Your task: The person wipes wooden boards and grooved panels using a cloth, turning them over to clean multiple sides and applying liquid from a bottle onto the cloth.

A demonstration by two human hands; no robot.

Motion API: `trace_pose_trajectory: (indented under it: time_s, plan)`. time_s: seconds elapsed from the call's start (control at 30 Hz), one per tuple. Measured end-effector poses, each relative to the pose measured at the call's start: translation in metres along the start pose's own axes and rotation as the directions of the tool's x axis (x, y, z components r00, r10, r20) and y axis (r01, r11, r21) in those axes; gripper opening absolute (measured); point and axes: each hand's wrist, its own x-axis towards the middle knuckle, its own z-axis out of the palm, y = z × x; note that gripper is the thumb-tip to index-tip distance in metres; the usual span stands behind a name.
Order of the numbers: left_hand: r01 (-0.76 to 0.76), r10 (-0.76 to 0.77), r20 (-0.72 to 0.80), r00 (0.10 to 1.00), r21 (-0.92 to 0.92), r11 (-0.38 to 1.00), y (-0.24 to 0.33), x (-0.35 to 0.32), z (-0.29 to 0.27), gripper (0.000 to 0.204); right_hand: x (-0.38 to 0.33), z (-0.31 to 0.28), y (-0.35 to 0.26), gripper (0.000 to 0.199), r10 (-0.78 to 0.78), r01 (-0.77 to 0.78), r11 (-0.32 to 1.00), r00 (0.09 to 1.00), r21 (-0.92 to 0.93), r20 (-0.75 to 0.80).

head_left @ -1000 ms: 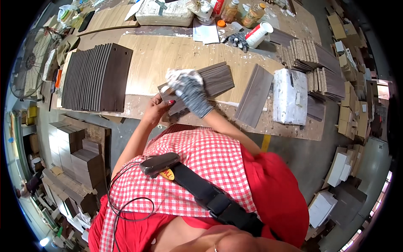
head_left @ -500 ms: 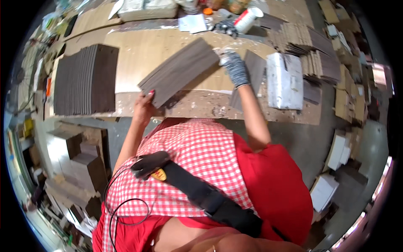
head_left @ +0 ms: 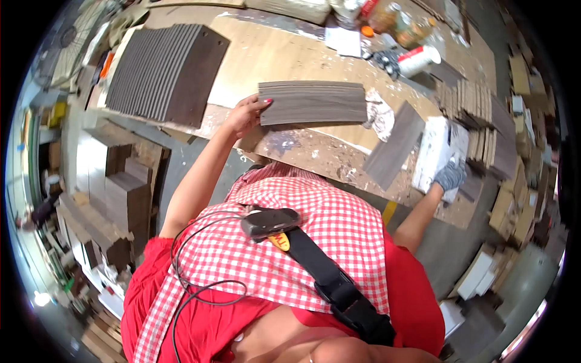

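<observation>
My left hand (head_left: 244,116) grips the left end of a brown wood-grain board (head_left: 311,104), thumb on top. The board lies level near the table's front edge. Beside its right end is a crumpled white rag (head_left: 380,115), smeared with dark marks. My right hand (head_left: 449,175), in a grey knitted glove, rests at the near right part of a white wrapped block (head_left: 434,148); its fingertips are too small and blurred to read. Between the rag and that block, another brown board (head_left: 396,145) lies slanted on the table.
A row of upright brown boards (head_left: 163,72) stands at the left of the worktable (head_left: 290,60). Stacked boards (head_left: 472,115) are at the right. Farther back are a white canister (head_left: 419,60), a dark glove (head_left: 385,62) and bottles (head_left: 415,31). Boxes and panels (head_left: 124,181) stand on the floor at left.
My right hand has left the board's right end and moved right to the white block; the rag it held now lies on the table. The board has turned level. The view has shifted.
</observation>
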Motion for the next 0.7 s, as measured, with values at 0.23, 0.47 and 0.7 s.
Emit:
trace_pose_trajectory:
  time_s: [0.23, 0.47, 0.7]
  plan:
    - [0.270, -0.275, 0.113, 0.955, 0.061, 0.961, 0.019, 0.025, -0.016, 0.041, -0.068, -0.027, -0.176, 0.034, -0.719, 0.198, 0.313, 0.688, 0.929, 0.095]
    - [0.239, -0.257, 0.125, 0.958, 0.145, 0.960, 0.002, 0.039, -0.014, 0.031, -0.183, -0.070, -0.326, 0.028, -0.960, 0.307, -0.012, 0.264, 0.952, -0.097]
    - [0.231, -0.232, 0.071, 0.970, 0.026, 0.973, -0.012, 0.049, -0.011, 0.023, -0.204, -0.061, -0.341, 0.021, -0.977, 0.586, -0.093, 0.103, 0.805, -0.188]
